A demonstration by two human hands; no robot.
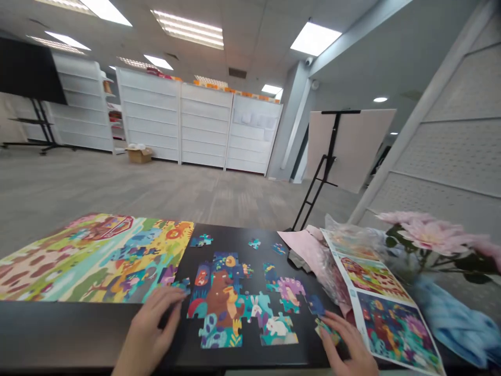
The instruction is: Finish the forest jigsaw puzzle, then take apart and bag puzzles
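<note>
A partly assembled jigsaw puzzle showing a brown bear and white rabbits lies on the black tabletop. My left hand rests at its lower left, with spread fingertips beside a teal jigsaw piece. My right hand pinches a multicoloured jigsaw piece at the lower right of the assembly. Several loose pieces, including a small teal piece, lie farther up the table. To the left, a large illustrated puzzle picture sheet lies flat.
A printed leaflet lies at the right, next to pink wrapping, artificial pink flowers and a blue cloth. Beyond the table are carpet, white shelving, a cardboard box and a board on an easel.
</note>
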